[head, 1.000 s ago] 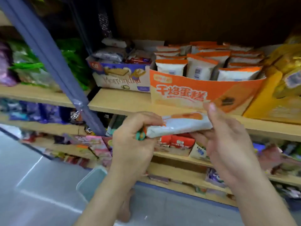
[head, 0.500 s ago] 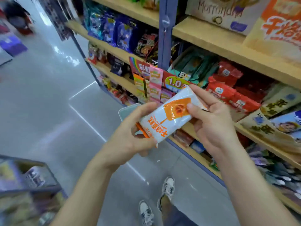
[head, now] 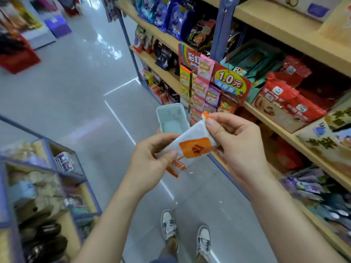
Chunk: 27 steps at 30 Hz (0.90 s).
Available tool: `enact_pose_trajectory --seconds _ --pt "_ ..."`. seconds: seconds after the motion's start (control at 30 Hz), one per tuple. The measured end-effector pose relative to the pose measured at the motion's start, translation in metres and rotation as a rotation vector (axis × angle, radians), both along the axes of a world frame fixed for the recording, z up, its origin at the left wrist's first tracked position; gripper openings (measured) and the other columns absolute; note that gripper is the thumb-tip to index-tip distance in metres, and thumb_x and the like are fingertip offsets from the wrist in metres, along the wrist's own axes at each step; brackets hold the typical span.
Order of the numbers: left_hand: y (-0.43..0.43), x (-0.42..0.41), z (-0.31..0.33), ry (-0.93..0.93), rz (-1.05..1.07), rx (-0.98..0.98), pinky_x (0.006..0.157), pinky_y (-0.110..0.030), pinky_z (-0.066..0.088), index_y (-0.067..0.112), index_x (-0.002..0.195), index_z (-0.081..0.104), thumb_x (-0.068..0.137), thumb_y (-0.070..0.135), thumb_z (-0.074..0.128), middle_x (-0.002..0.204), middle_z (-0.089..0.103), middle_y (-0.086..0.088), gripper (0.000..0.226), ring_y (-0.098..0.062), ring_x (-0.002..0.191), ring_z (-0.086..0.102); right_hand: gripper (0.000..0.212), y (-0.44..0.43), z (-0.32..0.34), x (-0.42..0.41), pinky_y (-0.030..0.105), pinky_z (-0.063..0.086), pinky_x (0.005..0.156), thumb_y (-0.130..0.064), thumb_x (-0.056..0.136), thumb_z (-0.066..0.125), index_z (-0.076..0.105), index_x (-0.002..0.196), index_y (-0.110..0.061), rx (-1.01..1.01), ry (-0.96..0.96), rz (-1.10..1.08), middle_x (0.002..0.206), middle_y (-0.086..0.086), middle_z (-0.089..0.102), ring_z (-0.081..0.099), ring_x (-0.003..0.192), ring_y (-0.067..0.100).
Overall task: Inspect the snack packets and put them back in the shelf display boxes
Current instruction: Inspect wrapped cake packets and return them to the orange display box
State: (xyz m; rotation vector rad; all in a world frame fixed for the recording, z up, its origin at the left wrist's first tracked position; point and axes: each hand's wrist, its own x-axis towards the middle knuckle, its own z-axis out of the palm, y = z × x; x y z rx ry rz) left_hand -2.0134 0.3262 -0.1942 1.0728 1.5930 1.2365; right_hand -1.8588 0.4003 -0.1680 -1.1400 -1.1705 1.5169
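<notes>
Both our hands are on the snack packet (head: 190, 149), which is in the air at mid-frame over the aisle floor, not in any box.

Change: a second ago we had it edge-on, level, up by the orange display box. Half a second ago the printed face was already turned to us. Now our head is tipped down further, the packet sits lower and is tilted, top end up-right. Our right grip has walked up to the orange-tipped seal. We read that as mid-inspection, front face and seal check; the return to the box is not started.

Left hand (head: 150, 164): back toward us, thumb pressed over the lower print, fingers curled behind the packet, clamped on its lower end.
Right hand (head: 237, 149): thumb and index pinch the top corner, remaining fingers curled behind the packet body. Forearms come in from the bottom of the frame.

Just behind the packet is a pale blue tub (head: 171, 120), open side toward us; we cannot tell what holds it.

Further back: a hanging sachet strip (head: 199, 86) with a 1.0 price tag (head: 229, 82), then red packets (head: 284, 99) on the shelf (head: 275, 122).

What looks like the display box (head: 338, 23) is a washed-out corner at top right, well apart from the packet. We'd judge a lift up and right is needed to restock.
</notes>
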Motion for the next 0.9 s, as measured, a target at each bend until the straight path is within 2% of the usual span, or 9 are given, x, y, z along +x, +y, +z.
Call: enact_pose_trajectory --seconds 0.1,0.2,0.33,0.4,0.5,0.6,0.67,0.8,0.9 --pt "-0.006 0.023 0.013 0.067 0.017 0.057 0.073 -0.006 0.046 0.032 0.091 0.070 0.084 0.001 0.073 0.088 0.073 0.015 0.032 0.010 0.082 0.064 0.018 -0.012 0.005 0.013 0.019 0.050 0.065 -0.002 0.085 0.071 0.070 0.082 -0.020 0.218 -0.114 0.003 0.072 -0.011 0.071 0.064 0.068 0.001" --pt "0.000 0.049 0.034 -0.095 0.075 0.139 0.073 -0.010 0.048 0.029 0.088 0.073 0.080 0.025 0.071 0.084 0.075 0.016 0.010 0.005 0.081 0.067 0.019 -0.020 0.012 0.023 0.019 0.050 0.066 -0.006 0.083 0.074 0.069 0.079 -0.024 0.354 -0.198 0.008 0.076 -0.008 0.070 0.063 0.071 0.001" --pt "0.006 0.066 0.049 -0.191 0.175 0.166 0.072 -0.019 0.054 0.025 0.076 0.076 0.082 0.012 0.074 0.078 0.075 0.006 0.015 -0.004 0.076 0.068 0.023 -0.024 0.030 0.036 0.017 0.048 0.071 -0.007 0.083 0.074 0.071 0.086 -0.030 0.456 -0.230 0.052 0.080 -0.013 0.068 0.064 0.079 0.000" --pt "0.004 0.071 0.053 -0.159 0.161 0.183 0.077 -0.025 0.057 0.025 0.076 0.078 0.082 0.012 0.075 0.083 0.076 0.002 0.015 -0.010 0.080 0.070 0.028 -0.024 0.038 0.043 0.012 0.047 0.071 -0.006 0.085 0.071 0.071 0.101 -0.028 0.461 -0.284 0.131 0.078 -0.018 0.065 0.062 0.079 -0.004" --pt "0.003 0.082 0.061 -0.138 0.279 0.222 0.068 -0.024 0.055 0.023 0.070 0.075 0.087 0.003 0.068 0.075 0.073 0.003 0.027 -0.009 0.072 0.068 0.032 -0.027 0.048 0.052 0.017 0.052 0.069 -0.005 0.088 0.067 0.067 0.111 -0.028 0.385 -0.263 0.199 0.077 -0.011 0.064 0.062 0.076 0.001" --pt "0.004 0.094 0.067 -0.343 0.412 0.232 0.061 -0.027 0.056 0.022 0.061 0.072 0.088 -0.004 0.061 0.064 0.068 0.004 0.039 -0.010 0.061 0.064 0.012 -0.030 0.056 0.059 0.033 0.059 0.065 -0.017 0.088 0.070 0.069 0.098 -0.023 0.174 -0.115 0.154 0.083 -0.003 0.072 0.071 0.074 0.014" --pt "0.004 0.099 0.068 -0.405 0.437 0.234 0.062 -0.031 0.055 0.025 0.060 0.071 0.089 -0.002 0.060 0.063 0.066 0.002 0.041 -0.014 0.061 0.063 0.005 -0.034 0.057 0.064 0.041 0.060 0.064 -0.021 0.086 0.072 0.070 0.088 -0.017 0.116 -0.072 0.086 0.077 0.007 0.073 0.072 0.070 0.024" --pt "-0.005 0.106 0.077 -0.304 0.296 0.228 0.060 -0.032 0.056 0.020 0.068 0.070 0.088 0.010 0.068 0.067 0.068 0.001 0.022 -0.014 0.063 0.064 0.009 -0.042 0.064 0.072 0.035 0.056 0.059 -0.017 0.082 0.075 0.071 0.075 -0.016 0.193 -0.061 -0.029 0.068 0.006 0.072 0.069 0.062 0.020" --pt "-0.010 0.103 0.085 -0.132 0.216 0.254 0.070 -0.041 0.060 0.020 0.070 0.075 0.075 0.028 0.080 0.072 0.073 -0.003 0.010 -0.019 0.069 0.067 0.011 -0.046 0.070 0.078 0.029 0.055 0.058 -0.018 0.081 0.077 0.071 0.071 -0.018 0.289 -0.122 -0.041 0.067 0.001 0.072 0.070 0.063 0.015"
